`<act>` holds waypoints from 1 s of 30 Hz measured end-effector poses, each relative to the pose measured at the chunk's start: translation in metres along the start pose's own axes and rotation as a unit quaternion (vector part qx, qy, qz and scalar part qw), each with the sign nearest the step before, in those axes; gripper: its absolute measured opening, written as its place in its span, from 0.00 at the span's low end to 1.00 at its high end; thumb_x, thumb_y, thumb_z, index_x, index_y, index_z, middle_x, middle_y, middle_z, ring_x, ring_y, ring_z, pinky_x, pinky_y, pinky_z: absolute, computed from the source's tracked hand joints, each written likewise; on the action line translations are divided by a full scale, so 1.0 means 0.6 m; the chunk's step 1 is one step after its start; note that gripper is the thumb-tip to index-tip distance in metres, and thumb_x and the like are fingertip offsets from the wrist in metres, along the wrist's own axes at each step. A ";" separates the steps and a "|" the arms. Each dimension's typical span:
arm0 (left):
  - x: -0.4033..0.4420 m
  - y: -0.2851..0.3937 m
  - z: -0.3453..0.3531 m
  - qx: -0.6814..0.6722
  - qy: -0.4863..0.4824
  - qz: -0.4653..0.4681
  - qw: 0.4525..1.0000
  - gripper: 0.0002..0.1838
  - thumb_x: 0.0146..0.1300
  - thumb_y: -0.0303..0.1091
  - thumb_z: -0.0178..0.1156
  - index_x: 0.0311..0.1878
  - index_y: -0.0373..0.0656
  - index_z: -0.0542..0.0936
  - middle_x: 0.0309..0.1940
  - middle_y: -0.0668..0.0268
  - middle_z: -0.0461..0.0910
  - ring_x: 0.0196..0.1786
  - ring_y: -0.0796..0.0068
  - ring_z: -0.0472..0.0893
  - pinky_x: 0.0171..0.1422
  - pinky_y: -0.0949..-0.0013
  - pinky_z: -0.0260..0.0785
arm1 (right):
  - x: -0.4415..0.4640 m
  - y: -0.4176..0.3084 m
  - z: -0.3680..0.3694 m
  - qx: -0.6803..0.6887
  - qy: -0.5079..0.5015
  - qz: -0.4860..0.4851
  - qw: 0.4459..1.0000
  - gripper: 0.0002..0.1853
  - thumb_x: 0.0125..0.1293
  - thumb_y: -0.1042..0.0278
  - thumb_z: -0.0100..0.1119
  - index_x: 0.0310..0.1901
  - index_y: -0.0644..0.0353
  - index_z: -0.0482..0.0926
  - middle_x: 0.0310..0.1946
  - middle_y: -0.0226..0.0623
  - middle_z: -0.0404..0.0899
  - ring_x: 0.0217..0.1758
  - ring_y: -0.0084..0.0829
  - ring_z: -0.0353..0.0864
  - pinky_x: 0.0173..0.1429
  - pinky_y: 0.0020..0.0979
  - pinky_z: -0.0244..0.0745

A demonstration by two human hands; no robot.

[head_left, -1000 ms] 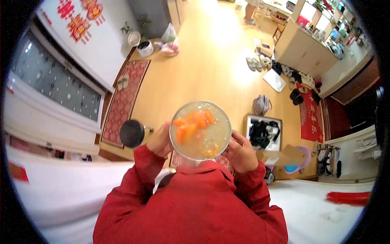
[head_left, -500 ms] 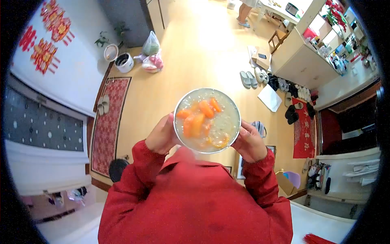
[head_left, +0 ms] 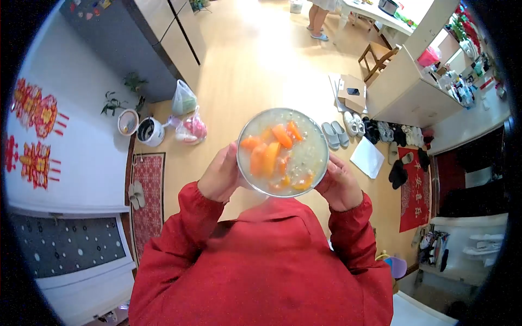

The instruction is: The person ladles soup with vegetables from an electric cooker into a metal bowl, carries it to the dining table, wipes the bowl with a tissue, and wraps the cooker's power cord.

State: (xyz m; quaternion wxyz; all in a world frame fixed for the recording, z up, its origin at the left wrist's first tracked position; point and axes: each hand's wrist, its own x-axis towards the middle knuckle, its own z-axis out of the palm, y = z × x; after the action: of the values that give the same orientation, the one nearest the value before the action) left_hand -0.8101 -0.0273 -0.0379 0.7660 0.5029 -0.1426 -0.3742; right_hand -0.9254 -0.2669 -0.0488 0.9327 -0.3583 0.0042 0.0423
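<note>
Between my two hands I hold a round bowl (head_left: 243, 168) with a thin metallic rim, up in front of my chest. It is filled nearly to the brim with a pale, cloudy soup (head_left: 304, 149); orange chunks (head_left: 265, 157) that look like carrot or pumpkin float in it. My left hand (head_left: 220, 174) is closed on the left side of the bowl. On the opposite side my right hand (head_left: 340, 185) grips it, thumb near the rim. The bowl's underside and most of the fingertips are hidden. Red sleeves cover both my arms.
Plastic bags (head_left: 190, 127) and a white bucket (head_left: 150, 132) stand on the floor at left. To the right are grey slippers (head_left: 334, 134), a white sheet (head_left: 367, 157), a cardboard box (head_left: 352, 93) and several shoes. Farther off, a wooden chair (head_left: 377, 58) and a person's legs (head_left: 317, 20) show by a table.
The view has shifted forward along the room, so floor items appear lower and the far cabinet shows more. The bowl stays in both hands, slightly higher and farther right in view.
</note>
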 end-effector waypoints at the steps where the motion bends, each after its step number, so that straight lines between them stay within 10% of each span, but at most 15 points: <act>1: 0.054 0.014 -0.006 0.000 0.003 0.002 1.000 0.41 0.70 0.65 0.41 0.68 0.35 0.62 0.60 0.56 0.72 0.59 0.65 0.77 0.53 0.63 0.79 | 0.042 -0.023 -0.030 0.003 0.001 0.001 1.000 0.29 0.70 0.60 0.55 0.67 0.68 0.63 0.58 0.44 0.74 0.60 0.37 0.77 0.63 0.43 0.75; 30: 1.553 0.318 -0.076 -0.014 -0.163 -0.070 0.984 0.43 0.67 0.65 0.47 0.73 0.39 0.55 0.65 0.60 0.68 0.64 0.67 0.72 0.58 0.61 0.75 | 1.043 -0.769 -0.639 0.049 0.164 -0.095 0.981 0.30 0.69 0.65 0.57 0.69 0.68 0.61 0.57 0.44 0.76 0.57 0.36 0.80 0.61 0.40 0.76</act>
State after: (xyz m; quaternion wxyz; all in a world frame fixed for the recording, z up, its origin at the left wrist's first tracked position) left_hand -0.0677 -0.6239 -0.0384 0.7113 0.4333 -0.2244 -0.5059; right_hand -0.2554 -0.8170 -0.0498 0.9356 -0.3130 0.1246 -0.1062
